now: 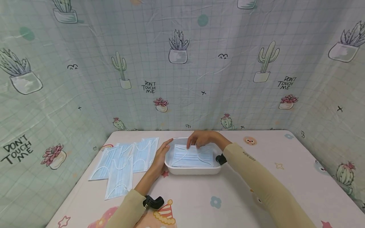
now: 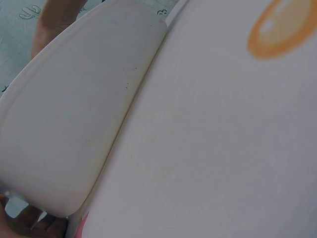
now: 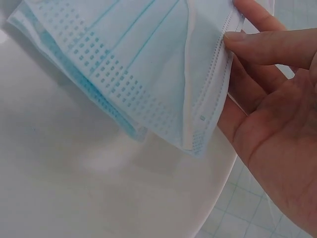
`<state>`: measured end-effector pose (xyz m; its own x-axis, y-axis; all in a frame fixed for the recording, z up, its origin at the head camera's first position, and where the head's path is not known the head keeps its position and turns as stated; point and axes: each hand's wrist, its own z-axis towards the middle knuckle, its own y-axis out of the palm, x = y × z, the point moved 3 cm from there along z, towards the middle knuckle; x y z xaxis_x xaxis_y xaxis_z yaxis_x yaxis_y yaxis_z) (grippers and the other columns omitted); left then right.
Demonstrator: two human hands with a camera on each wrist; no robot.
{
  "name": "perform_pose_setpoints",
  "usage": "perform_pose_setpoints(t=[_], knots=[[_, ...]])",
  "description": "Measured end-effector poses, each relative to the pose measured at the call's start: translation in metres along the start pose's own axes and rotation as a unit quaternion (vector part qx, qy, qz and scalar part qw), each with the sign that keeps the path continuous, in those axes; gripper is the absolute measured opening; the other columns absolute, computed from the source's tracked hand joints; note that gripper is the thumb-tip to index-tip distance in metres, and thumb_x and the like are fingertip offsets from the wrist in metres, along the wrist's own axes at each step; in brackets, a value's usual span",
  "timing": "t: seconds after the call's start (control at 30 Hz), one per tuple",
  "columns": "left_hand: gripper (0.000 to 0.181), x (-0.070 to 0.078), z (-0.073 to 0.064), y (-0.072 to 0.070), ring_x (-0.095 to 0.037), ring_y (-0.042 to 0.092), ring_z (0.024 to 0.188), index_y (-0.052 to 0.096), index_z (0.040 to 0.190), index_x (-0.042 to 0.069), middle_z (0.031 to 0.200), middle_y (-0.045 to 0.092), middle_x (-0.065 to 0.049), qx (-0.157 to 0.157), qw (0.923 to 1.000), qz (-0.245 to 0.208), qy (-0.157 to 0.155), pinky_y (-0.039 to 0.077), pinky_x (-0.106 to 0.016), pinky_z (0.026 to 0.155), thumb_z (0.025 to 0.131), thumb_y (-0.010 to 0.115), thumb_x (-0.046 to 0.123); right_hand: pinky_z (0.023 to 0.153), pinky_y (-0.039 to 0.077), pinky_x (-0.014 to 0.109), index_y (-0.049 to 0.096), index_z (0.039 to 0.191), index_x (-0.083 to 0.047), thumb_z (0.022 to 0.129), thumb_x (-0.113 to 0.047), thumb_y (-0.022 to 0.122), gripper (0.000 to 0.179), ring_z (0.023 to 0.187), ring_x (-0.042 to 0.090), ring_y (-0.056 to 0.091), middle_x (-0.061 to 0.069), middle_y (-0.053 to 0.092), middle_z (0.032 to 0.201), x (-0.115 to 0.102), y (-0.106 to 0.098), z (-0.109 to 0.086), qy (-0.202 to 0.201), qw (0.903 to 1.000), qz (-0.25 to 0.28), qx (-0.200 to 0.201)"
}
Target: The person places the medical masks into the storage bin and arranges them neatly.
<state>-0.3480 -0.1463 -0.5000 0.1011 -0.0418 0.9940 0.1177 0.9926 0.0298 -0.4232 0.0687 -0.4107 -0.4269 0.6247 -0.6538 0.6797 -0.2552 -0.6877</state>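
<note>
A white plastic container (image 1: 195,171) stands on the table with pale blue pleated face masks in it. My left hand (image 1: 161,157) holds the container by its left side, its fingers (image 2: 30,214) partly hidden behind the container in the left wrist view. My right hand (image 1: 201,138) reaches in over the far rim and pinches the edge of the top face mask (image 1: 194,156) between thumb and fingers. In the right wrist view, this mask (image 3: 143,64) lies over another folded layer, and its white ear loop runs down near the pinched edge.
Several more face masks (image 1: 121,172) lie overlapping on the table left of the container, ear loops up. The pale table (image 1: 242,196) carries printed cartoon figures. A cactus-patterned curtain (image 1: 199,76) encloses its back and sides.
</note>
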Motion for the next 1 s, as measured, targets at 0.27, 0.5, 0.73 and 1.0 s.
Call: perform_pose_setpoints(t=[0.27,0.5,0.73,1.0], knots=[[0.048,0.001,0.0,0.0,-0.033,0.022,0.159,0.041,0.158,0.016,0.169,0.031,-0.01,-0.001,1.0,-0.003,0.0,0.015,-0.055,0.13,0.112,0.032,0.026,0.115,0.047,0.046,0.073,0.122,-0.003,0.084,0.018,0.058,0.046,0.131,0.026,0.06,0.013,0.066,0.141,-0.001,0.002,-0.001,0.01,0.9998,0.015,-0.003],[0.048,0.001,-0.001,0.0,-0.032,0.022,0.159,0.04,0.159,0.016,0.169,0.032,-0.01,-0.004,1.0,-0.001,-0.001,0.013,-0.055,0.13,0.112,0.031,0.025,0.108,0.052,0.04,0.074,0.125,-0.005,0.088,0.01,0.057,0.043,0.117,0.021,0.061,0.011,0.067,0.14,-0.001,0.002,-0.004,0.02,0.9998,0.006,-0.002],[0.048,0.001,-0.001,0.001,-0.032,0.021,0.16,0.04,0.159,0.016,0.169,0.03,-0.012,-0.004,1.0,-0.001,0.002,0.013,-0.055,0.13,0.113,0.031,0.025,0.103,0.054,0.045,0.069,0.131,-0.004,0.09,0.006,0.056,0.044,0.128,0.026,0.063,0.013,0.066,0.141,0.0,0.002,-0.008,0.028,0.9994,0.016,-0.007],[0.048,0.001,-0.001,0.0,-0.032,0.024,0.159,0.04,0.159,0.018,0.168,0.033,-0.011,-0.004,1.0,-0.002,0.0,0.014,-0.056,0.13,0.112,0.032,0.025,0.106,0.054,0.048,0.065,0.134,0.0,0.091,0.007,0.053,0.046,0.125,0.031,0.065,0.017,0.066,0.139,0.001,-0.001,-0.018,0.016,0.999,0.043,-0.004]])
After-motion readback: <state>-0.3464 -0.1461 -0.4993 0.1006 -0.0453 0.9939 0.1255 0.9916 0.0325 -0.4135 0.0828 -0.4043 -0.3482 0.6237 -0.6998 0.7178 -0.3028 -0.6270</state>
